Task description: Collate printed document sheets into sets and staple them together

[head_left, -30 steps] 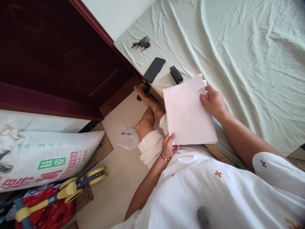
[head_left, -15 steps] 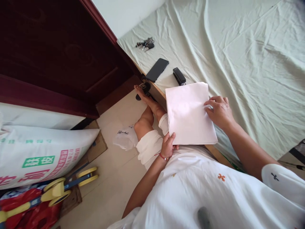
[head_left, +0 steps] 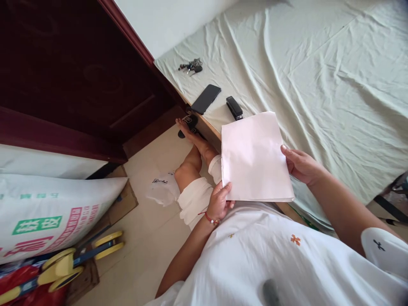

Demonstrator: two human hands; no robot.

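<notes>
Over the bed's edge, both hands grip a stack of paper [head_left: 255, 157], the left hand [head_left: 219, 200] pinching its near corner and the right hand [head_left: 301, 165] supporting the far side, keeping the sheets squared.

Stack of white paper sheets [head_left: 253, 157], blank on the top face, no print visible. Several sheets, edges roughly squared; thin layered edges show along the near side and near right corner. Held up off the bed, tilted slightly, far right corner pointing toward the bed, near edge close to the person's torso. Left hand [head_left: 219, 201] pinches the near left corner, thumb on top. Right hand [head_left: 301, 165] grips the right edge, fingers mostly under the stack. Far left corner sits just in front of a black stapler [head_left: 234, 108] lying on the sheet.
</notes>
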